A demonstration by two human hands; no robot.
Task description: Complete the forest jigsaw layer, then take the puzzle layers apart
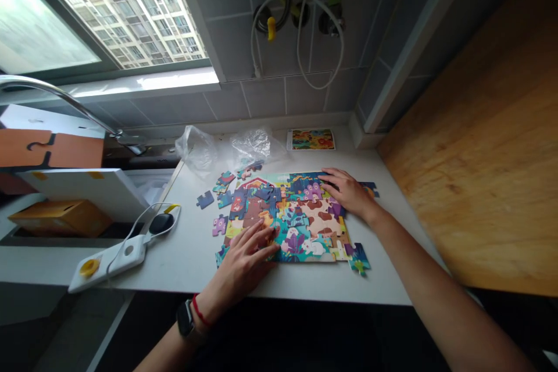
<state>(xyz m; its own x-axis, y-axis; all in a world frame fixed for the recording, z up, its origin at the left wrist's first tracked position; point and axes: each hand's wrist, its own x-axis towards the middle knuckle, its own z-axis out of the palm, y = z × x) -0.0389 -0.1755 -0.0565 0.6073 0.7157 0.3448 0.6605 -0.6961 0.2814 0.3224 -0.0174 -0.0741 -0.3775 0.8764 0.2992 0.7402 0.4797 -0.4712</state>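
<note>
A colourful jigsaw puzzle (320, 222) with cow, rabbit and barn pictures lies largely joined on the white counter. My left hand (248, 253) rests over its lower left part, palm down with fingers stretched out, hiding some pieces. At the upper right edge, my right hand (349, 192) touches the puzzle with fingers extended; nothing shows gripped in it. Loose pieces lie around: a dark blue piece (204, 200), a purple piece (220, 225), a small pile (224, 181) at the upper left, and a blue-green piece (359, 260) at the lower right.
Crumpled clear plastic bags (253, 142) and a small picture card (313, 139) lie behind the puzzle. A white power strip (111, 261) with a plugged-in adapter is at the left. The sink and tap (65, 96) stand beyond. A wooden panel (488, 174) bounds the right side.
</note>
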